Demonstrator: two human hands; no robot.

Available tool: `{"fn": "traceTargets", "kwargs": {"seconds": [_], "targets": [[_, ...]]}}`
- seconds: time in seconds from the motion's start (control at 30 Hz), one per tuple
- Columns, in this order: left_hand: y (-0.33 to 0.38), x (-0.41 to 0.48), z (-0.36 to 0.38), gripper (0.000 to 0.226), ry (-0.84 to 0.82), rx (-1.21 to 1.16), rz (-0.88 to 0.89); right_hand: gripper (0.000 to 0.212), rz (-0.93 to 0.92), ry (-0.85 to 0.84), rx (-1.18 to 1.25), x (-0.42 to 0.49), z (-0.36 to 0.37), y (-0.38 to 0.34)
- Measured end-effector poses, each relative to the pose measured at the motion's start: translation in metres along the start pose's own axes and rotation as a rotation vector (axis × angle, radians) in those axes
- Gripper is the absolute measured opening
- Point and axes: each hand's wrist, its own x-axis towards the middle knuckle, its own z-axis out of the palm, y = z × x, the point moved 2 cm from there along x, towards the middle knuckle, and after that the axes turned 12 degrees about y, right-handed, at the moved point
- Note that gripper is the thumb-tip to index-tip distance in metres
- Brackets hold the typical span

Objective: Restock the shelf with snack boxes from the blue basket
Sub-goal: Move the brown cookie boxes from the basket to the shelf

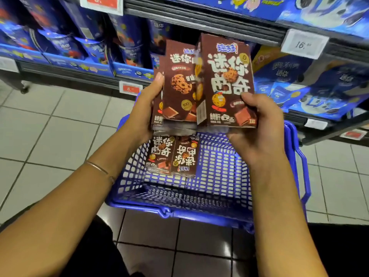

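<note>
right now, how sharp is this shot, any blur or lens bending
Head view: the brown cardboard cookie boxes held over the blue plastic basket smear at their lower edges, yet their print reads; head view, the blue snack packs at far left look soft, and the grey shelf rails bow from the wide lens.

I am facing a tiled floor (50,126) that is carrying the blue basket (179,213) directly in front of my knees. Two brown snack boxes (159,154) are lying flat on the basket bottom, side by side and touching, with their print facing opposite ways. Beyond the basket, the lower shelf (69,73) at my left is holding blue cartons (127,45) that are standing upright in rows. The right shelf (311,118) is carrying blue packs (299,86) that are lying tilted. Price tags (304,44) are sitting on the shelf edges.
</note>
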Motion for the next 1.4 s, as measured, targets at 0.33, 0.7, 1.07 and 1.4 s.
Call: {"fn": "traceTargets", "kwargs": {"seconds": [0.33,0.7,1.07,1.4], "targets": [[0.026,-0.021,0.070,0.056,0.121,0.056,-0.012,0.023,0.035,0.040,-0.316,-0.008,0.033,-0.072],[0.218,-0.144,0.212,0.078,0.239,0.033,-0.095,0.044,0.061,0.034,-0.340,-0.138,0.139,-0.269],[0.404,-0.276,0.339,0.066,0.118,0.052,-0.026,0.026,-0.075,0.049,-0.366,-0.291,0.250,-0.461],[0.510,-0.344,0.430,0.058,-0.033,0.057,0.002,0.035,-0.204,0.049,-0.283,-0.378,0.305,-0.574]]}}
